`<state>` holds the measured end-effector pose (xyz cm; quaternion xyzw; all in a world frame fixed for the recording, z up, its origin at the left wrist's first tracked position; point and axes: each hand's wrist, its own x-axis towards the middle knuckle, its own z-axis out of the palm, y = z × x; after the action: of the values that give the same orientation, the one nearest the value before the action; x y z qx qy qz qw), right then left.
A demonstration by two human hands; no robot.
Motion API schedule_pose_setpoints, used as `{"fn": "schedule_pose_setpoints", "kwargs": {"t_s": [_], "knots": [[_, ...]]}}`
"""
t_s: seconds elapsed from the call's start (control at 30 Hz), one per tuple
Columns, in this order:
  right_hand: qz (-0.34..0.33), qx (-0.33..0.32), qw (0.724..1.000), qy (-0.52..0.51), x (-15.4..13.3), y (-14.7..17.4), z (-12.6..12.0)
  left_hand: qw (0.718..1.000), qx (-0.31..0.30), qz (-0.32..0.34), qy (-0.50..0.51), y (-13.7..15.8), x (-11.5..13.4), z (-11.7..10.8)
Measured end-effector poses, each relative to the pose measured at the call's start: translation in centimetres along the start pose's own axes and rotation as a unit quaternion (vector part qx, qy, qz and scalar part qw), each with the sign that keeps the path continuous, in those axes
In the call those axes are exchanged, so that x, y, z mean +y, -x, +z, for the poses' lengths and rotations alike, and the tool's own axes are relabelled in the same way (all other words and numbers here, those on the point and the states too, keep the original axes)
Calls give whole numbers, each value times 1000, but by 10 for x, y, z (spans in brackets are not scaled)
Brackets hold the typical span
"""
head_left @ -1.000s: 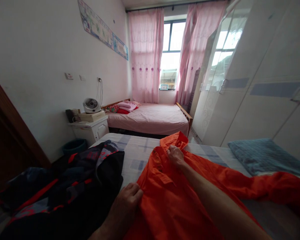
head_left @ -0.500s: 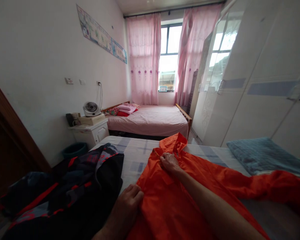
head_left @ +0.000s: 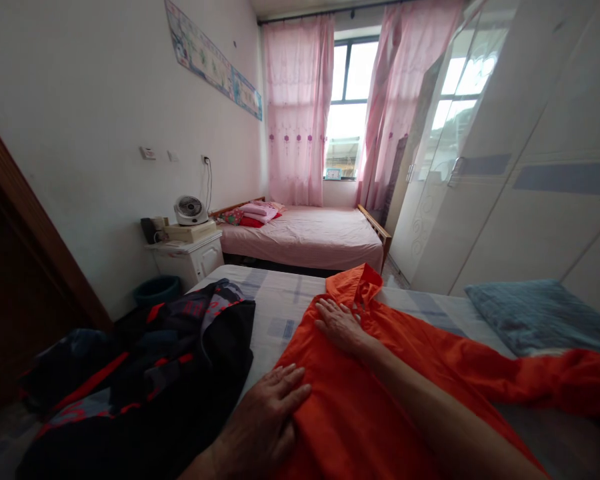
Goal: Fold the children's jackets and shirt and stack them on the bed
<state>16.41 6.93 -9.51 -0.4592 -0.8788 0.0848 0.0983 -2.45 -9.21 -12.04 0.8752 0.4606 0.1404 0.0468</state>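
An orange shirt point(head_left: 360, 407) lies spread across the near bed point(head_left: 275, 310), which has a pale checked sheet. My right hand point(head_left: 339, 325) rests flat, fingers apart, on the shirt just below its collar point(head_left: 353, 283). My left hand point(head_left: 267, 420) presses flat on the shirt's near left edge, fingers spread. Neither hand grips the cloth. A dark jacket with red stripes point(head_left: 150, 373) lies bunched on the bed to the left of the shirt.
A blue folded blanket point(head_left: 540, 317) sits at the bed's right. A white wardrobe point(head_left: 520, 173) lines the right wall. Beyond stand a pink bed point(head_left: 310, 237), a white nightstand point(head_left: 187, 257) with a small fan point(head_left: 190, 210), and a teal bin point(head_left: 156, 290).
Both hands let go of the pinched orange cloth and now lie flat and spread on it. The right hand slid slightly left along the collar area.
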Motion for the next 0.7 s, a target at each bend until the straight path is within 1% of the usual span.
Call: {"fn": "schedule_pose_setpoints", "kwargs": {"t_s": [0.07, 0.13, 0.23, 0.37, 0.43, 0.47, 0.5, 0.53, 0.6, 0.67, 0.7], "knots": [[-15, 17, 1000, 0, -7, 10, -3, 1000, -6, -5, 9, 0, 2, -2], [-26, 39, 999, -10, -14, 26, -4, 1000, -8, -5, 20, 0, 2, -5], [-11, 73, 996, -52, -15, 59, -5, 999, -6, -7, 37, 1, 1, -6], [19, 102, 986, -132, 0, 113, -18, 997, 2, -19, 76, 3, 0, -9], [66, 131, 975, -165, 17, 141, -28, 995, 6, -34, 98, 2, 1, -13], [107, 155, 966, -178, 30, 156, -34, 993, 10, -43, 107, 1, 2, -16], [158, 182, 952, -191, 44, 170, -40, 992, 17, -53, 113, -1, 4, -20], [215, 212, 931, -205, 61, 184, -46, 991, 26, -60, 115, -3, 7, -25], [328, 266, 875, -237, 96, 213, -57, 991, 40, -64, 110, -11, 17, -34], [408, 309, 818, -261, 128, 240, -67, 993, 44, -52, 94, -22, 30, -40], [433, 325, 797, -268, 140, 251, -70, 995, 42, -44, 84, -28, 37, -41]]}}
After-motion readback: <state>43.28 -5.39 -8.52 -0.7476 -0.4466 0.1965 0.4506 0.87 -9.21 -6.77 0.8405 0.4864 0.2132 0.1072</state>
